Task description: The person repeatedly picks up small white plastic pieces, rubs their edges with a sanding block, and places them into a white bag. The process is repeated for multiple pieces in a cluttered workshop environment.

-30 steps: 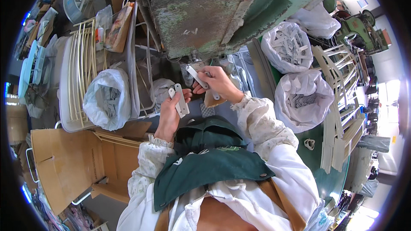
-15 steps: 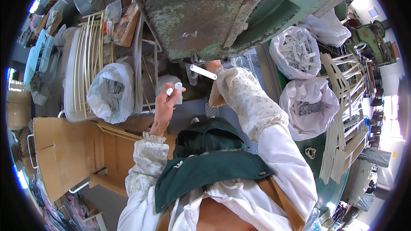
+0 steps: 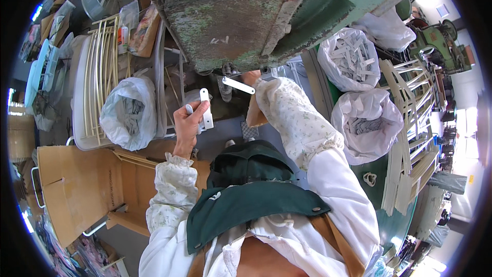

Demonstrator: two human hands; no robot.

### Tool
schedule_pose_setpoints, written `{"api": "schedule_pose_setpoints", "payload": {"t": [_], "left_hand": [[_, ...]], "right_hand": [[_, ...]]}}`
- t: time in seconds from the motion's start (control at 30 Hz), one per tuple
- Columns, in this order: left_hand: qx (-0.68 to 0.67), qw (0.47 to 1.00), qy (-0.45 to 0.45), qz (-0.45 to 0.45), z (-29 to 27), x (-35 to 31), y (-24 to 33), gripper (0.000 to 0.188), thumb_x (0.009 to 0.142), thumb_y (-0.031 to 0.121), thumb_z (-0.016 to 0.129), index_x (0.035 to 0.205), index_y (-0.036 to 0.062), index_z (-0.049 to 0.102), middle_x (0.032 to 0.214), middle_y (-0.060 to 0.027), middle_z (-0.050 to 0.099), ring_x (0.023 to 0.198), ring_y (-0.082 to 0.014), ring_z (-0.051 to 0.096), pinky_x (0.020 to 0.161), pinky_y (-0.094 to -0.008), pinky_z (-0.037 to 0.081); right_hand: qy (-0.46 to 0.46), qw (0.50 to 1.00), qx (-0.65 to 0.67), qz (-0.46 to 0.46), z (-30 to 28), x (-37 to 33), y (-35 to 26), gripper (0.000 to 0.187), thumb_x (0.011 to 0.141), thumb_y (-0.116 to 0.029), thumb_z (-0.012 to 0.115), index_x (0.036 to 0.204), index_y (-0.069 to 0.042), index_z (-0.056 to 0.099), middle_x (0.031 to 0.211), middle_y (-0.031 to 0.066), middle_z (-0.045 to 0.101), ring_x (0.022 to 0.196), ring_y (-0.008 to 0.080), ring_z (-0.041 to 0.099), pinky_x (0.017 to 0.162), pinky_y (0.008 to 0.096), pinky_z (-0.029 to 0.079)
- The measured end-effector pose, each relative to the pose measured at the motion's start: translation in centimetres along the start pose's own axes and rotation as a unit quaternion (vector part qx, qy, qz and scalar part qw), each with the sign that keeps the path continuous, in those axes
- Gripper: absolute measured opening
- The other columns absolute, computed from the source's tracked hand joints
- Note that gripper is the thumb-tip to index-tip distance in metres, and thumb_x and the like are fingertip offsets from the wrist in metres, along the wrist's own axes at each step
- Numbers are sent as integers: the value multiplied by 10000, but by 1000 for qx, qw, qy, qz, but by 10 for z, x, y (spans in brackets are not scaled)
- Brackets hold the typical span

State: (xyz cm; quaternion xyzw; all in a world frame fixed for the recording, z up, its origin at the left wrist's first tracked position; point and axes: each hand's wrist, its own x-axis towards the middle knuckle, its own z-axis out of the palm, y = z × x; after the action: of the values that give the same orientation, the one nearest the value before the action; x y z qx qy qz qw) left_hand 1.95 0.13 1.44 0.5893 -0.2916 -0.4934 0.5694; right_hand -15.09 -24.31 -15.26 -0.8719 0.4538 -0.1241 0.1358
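My left hand is closed on a flat white strip with rounded end and holes, held roughly upright between thumb and fingers. A smaller whitish end also shows among those fingers. My right hand reaches in under the green machine; its fingers are hidden by the machine and the floral sleeve cover. Just beside it, another white strip with a hole at each end slants below the machine's lower edge. Whether the right hand touches this strip I cannot tell.
To the left stand a white sack of metal pieces and an open cardboard box. Two sacks, an upper one and a lower one, hold more strips at the right. Long pale slats lean beside them.
The strip in my left hand has turned upright and now shows its length. That hand has shifted slightly left and down. My right hand stays at the machine.
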Motion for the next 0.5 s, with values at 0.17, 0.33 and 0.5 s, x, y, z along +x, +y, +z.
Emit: {"api": "schedule_pose_setpoints", "payload": {"t": [0.17, 0.33, 0.5], "left_hand": [[-71, 997, -15, -15, -3, -3, -5, 83, 830, 85, 685, 868, 22, 647, 647, 21, 567, 520, -36, 471, 469, -189, 316], [-96, 995, -27, -24, -2, -12, 9, 46, 846, 85, 633, 863, 73, 592, 627, 3, 577, 497, -35, 467, 455, -178, 298], [-98, 994, -22, -36, -1, -14, 8, 41, 854, 87, 619, 878, 69, 592, 619, -13, 576, 487, -33, 438, 453, -182, 287]], "right_hand": [[0, 1000, 15, 11, -4, -2, 4, 206, 890, -267, 561, 881, -76, 635, 819, 56, 622, 712, 195, 572, 639, 350, 454], [0, 995, 93, 36, -22, -12, 12, 211, 901, -271, 556, 868, -76, 629, 798, 50, 610, 687, 177, 558, 614, 332, 445], [-36, 937, 337, 87, -63, -26, 5, 219, 913, -275, 551, 854, -77, 623, 778, 45, 598, 662, 159, 544, 589, 314, 436]]}}
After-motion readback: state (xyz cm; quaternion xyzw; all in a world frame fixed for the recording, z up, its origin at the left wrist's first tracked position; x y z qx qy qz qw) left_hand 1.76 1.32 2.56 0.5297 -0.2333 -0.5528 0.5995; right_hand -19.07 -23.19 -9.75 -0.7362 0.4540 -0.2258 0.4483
